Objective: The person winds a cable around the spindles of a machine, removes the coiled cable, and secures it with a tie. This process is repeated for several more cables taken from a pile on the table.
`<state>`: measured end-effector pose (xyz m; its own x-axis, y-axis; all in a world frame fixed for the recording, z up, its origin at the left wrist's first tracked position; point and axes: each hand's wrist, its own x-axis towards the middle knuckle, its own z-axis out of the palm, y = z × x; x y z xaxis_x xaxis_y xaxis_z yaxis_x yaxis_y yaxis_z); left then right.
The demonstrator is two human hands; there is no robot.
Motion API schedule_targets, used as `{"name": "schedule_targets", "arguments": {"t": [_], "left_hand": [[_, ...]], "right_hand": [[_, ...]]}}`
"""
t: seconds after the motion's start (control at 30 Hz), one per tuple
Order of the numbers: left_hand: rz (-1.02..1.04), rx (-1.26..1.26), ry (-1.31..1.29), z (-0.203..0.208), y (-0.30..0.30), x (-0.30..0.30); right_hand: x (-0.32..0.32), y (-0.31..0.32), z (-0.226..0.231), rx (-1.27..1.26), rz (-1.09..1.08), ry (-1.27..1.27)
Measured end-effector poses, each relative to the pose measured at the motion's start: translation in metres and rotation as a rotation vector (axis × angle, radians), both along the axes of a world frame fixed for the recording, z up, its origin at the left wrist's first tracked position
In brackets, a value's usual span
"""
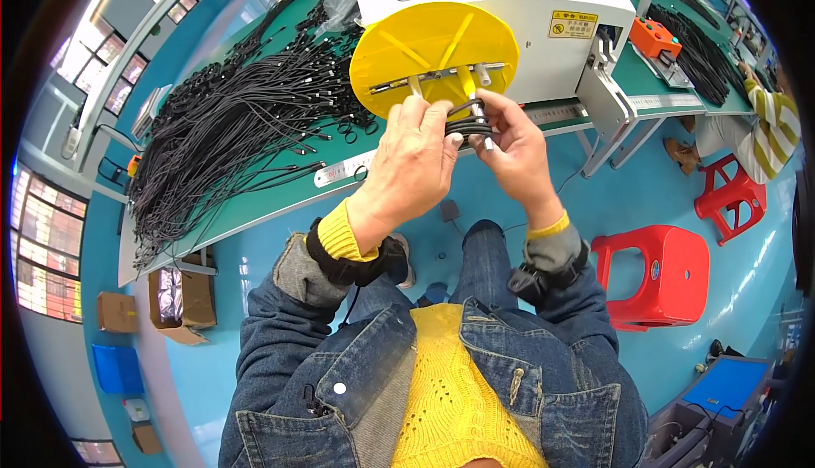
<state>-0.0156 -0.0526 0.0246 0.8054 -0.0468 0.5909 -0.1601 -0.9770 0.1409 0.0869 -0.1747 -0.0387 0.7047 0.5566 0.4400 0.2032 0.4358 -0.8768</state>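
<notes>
Both hands at the front of the yellow disc, a thin round plate with raised ribs and a slotted metal bar. Left hand [407, 158]: fingers bent, thumb and fingertips closed on the left side of the coil. Right hand [519, 147]: thumb and fingers pinching the right side. Coil of black cable [467, 128]: smooth, flexible, several stacked loops, metallic tip pointing down; located between the hands, just below the disc's pegs.

Disc [433, 31] mounted on a white box-shaped machine [552, 69]. To the left, cable pile [225, 141]: matte black strands, loosely tangled, ends fanning toward the disc. Steel ruler [335, 172], flat, rounded end, along the front edge of the green table [280, 181].

Room: glossy blue floor [543, 213] shows between table edge and red plastic stool [666, 277], well apart from the right hand. Left side is bounded by the pile.
</notes>
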Motion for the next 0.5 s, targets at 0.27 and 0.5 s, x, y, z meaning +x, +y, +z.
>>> {"name": "schedule_targets", "arguments": {"t": [0.27,0.5], "left_hand": [[-0.046,-0.107,0.031,0.0,-0.004,0.003],[-0.102,-0.161,0.101,-0.002,-0.011,-0.016]], "right_hand": [[-0.028,0.02,0.007,-0.169,-0.727,-0.511],[-0.053,-0.004,0.012,-0.269,-0.72,-0.487]]}}
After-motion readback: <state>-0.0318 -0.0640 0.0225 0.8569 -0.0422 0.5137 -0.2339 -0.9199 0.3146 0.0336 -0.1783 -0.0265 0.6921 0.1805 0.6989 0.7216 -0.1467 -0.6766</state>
